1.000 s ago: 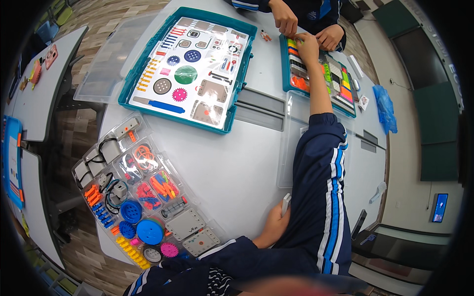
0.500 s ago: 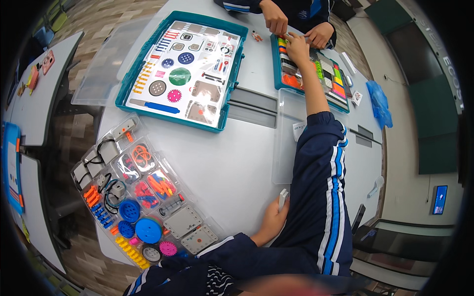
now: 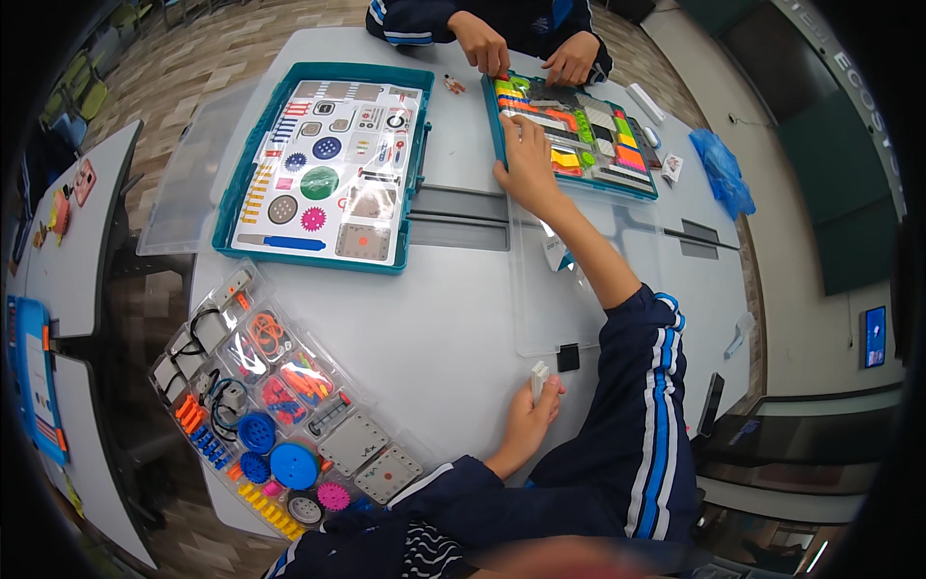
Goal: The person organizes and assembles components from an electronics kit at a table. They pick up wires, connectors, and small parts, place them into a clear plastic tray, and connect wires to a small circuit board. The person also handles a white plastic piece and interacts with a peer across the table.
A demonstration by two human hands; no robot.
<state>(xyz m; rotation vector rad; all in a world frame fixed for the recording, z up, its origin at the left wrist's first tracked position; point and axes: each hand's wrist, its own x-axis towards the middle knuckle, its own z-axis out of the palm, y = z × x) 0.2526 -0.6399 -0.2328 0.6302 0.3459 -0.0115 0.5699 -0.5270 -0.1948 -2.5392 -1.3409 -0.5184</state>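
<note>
My left hand (image 3: pixel 526 420) is closed round a small light-grey plastic building piece (image 3: pixel 539 376), held upright above the near side of the table. My right hand (image 3: pixel 526 169) reaches far forward to the left edge of a teal case (image 3: pixel 501 145) filled with coloured building pieces (image 3: pixel 577 130). Its fingers lie over pieces by that rim, thumb apart, and no held piece shows. Across the table another person's hands (image 3: pixel 482 43) work at the far edge of the same case; one touches a red piece there.
A teal tray (image 3: pixel 318 259) with a printed parts sheet lies at the left. Nearer stands a clear compartment tray (image 3: pixel 338 372) of wheels, gears and cables. A transparent lid (image 3: pixel 540 318), a small black square (image 3: pixel 568 357) and a blue plastic bag (image 3: pixel 721 174) also lie on the table.
My right hand has moved left and nearer, from among the pieces to the case's left edge. My left hand has turned, showing more of the grey piece. The view has shifted.
</note>
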